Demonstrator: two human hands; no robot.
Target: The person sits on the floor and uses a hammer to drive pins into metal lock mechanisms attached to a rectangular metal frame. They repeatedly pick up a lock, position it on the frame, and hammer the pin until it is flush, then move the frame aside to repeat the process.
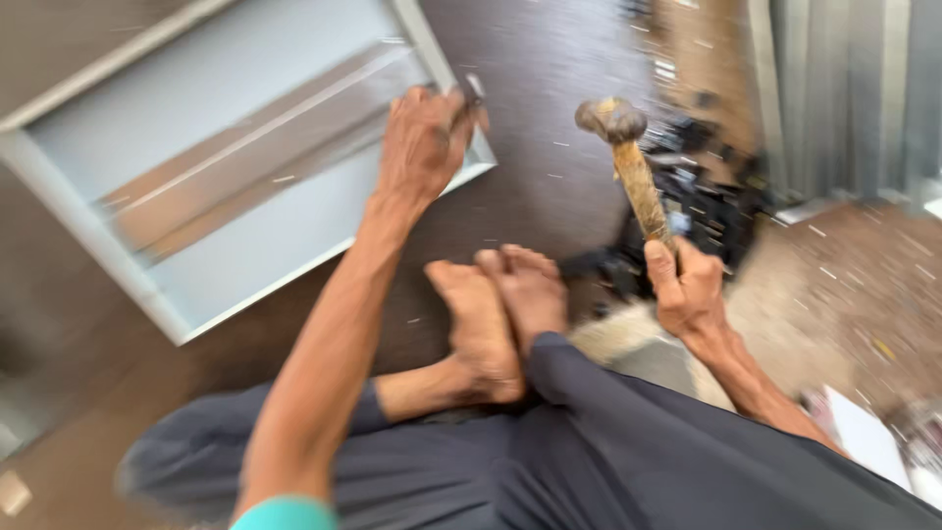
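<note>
Hammer with a worn wooden handle and a dull rounded metal head (628,167): raised upright in the air on the right of the view, head uppermost, handle slanting down into the right hand (690,290). That hand is clenched round the lower end of the handle, thumb laid along the shaft; the hammer head stands well above the fist and clear of every surface. The left hand (424,142) is stretched forward to the near corner of a pale grey rectangular panel with a raised white frame (226,157), which lies flat on the dark brown wood-grain floor (549,59). The fingers are curled at the frame's corner and pinch a small slim metal piece (475,90); blur prevents telling what kind of piece it is. The hammer head hangs to the right of this hand, near it but apart, at about the same height in the view. A lighter band runs lengthwise across the panel's face. Between the two arms the person's bare feet (496,314) rest crossed on the floor, with dark grey trousers (589,461) below them. Dark blurred objects (706,196) lie beyond the hammer; they cannot be identified.
</note>
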